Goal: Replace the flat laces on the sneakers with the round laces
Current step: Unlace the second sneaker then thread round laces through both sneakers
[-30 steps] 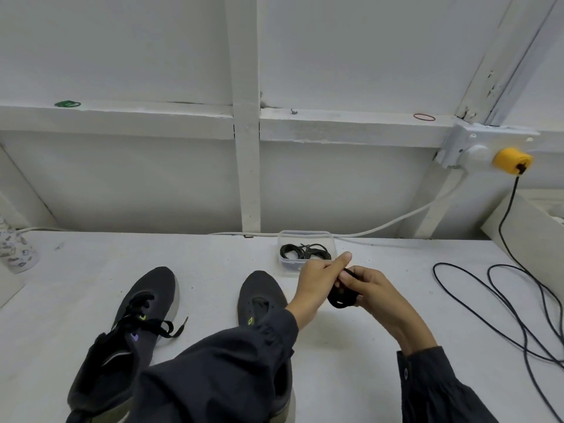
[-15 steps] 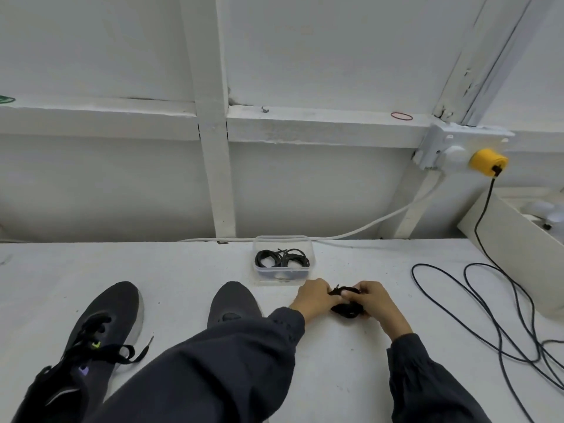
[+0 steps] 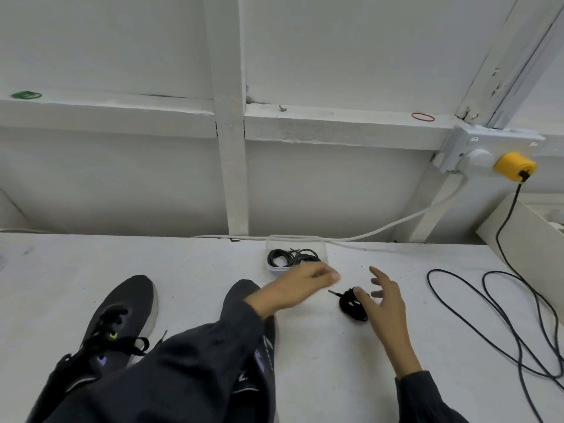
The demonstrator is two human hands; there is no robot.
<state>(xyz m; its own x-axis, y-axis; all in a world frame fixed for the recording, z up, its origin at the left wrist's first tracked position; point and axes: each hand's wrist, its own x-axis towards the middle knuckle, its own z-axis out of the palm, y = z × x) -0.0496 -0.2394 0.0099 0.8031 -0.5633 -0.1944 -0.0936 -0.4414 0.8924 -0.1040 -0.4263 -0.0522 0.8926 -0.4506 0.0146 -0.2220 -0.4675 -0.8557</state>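
A bundled black shoelace [image 3: 351, 305] lies on the white tabletop [image 3: 305, 361] — the right hand [image 3: 385, 303] just beside it, fingers [image 3: 378, 276] spread, released; the blurred left hand [image 3: 300, 286] has straight fingers, grasping nothing.

White panelled wall [image 3: 335, 56], white worktop [image 3: 198, 270], grey wall socket [image 3: 476, 154], yellow plug [image 3: 515, 166], black cable [image 3: 518, 315] looped at right

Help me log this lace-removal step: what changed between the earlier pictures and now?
Both hands let go of the wound black lace bundle they were holding together; it now lies on the white table. The left hand has drawn away to the left, and the right hand is spread open beside the bundle. The clear plastic container of coiled laces and the laced black sneaker stayed put.
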